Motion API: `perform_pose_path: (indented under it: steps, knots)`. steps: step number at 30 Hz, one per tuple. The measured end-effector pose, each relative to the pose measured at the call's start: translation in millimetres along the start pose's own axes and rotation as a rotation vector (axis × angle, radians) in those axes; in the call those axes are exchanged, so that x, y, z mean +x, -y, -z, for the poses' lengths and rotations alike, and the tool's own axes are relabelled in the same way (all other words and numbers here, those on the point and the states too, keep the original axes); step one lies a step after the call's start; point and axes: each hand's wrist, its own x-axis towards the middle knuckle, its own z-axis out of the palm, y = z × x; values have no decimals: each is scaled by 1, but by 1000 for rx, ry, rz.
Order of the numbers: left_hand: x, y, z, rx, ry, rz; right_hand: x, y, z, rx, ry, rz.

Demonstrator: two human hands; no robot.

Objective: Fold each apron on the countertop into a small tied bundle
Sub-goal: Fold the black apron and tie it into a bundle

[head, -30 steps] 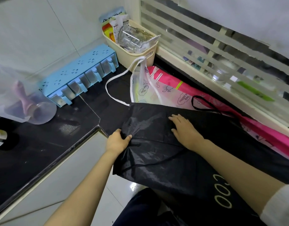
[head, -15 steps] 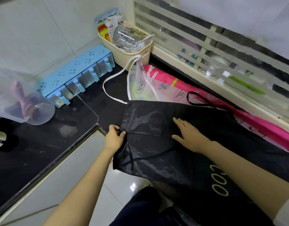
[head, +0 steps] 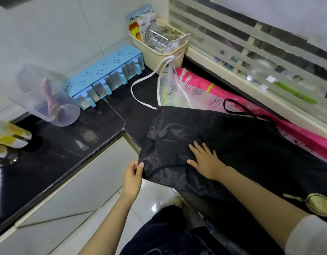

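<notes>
A shiny black apron (head: 223, 137) lies spread over the dark countertop (head: 70, 144), its near edge hanging past the counter's edge. My left hand (head: 133, 173) pinches the apron's near left corner. My right hand (head: 205, 159) lies flat on the fabric with straight fingers. A thin black strap (head: 238, 111) loops from the apron's far side. Under it lies a pink apron (head: 269, 115), and a translucent printed apron (head: 179, 91) with white straps (head: 140, 89) lies behind.
A cream basket (head: 164, 54) of packets stands in the far corner beside a blue spice rack (head: 105, 74). A clear plastic jug (head: 46, 96) lies at the left. A slatted window frame (head: 251, 57) runs along the right. White cabinet fronts (head: 81, 190) and floor tiles are below.
My left hand has moved down along the apron's left edge toward me and now pinches the lower corner. My right hand slid nearer over the fabric.
</notes>
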Motion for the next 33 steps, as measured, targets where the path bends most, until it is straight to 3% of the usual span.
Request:
perform_pose_path:
  steps: [5,8,12,15,18,21,26,29,33]
  knots:
    - [6,-17,16,-45,-46,-161,1,-2,1,11,18,-11]
    - [11,-5,19,-4,-6,-63,2,0,4,11,47,-25]
    - [11,15,15,49,14,197,3,1,5,6,53,-41]
    - [4,28,12,107,4,239,2,3,3,-3,45,-49]
    - [-4,16,12,14,-85,147,2,5,1,-17,44,-59]
    - [-13,-20,16,-57,-170,-67,2,6,0,-31,39,-63]
    - [-18,-50,27,-219,53,-312,2,5,4,-31,55,-57]
    - [-6,-28,41,-148,13,-252,2,2,8,-11,71,-50]
    - [5,9,48,33,-31,-38,3,1,6,-29,80,-39]
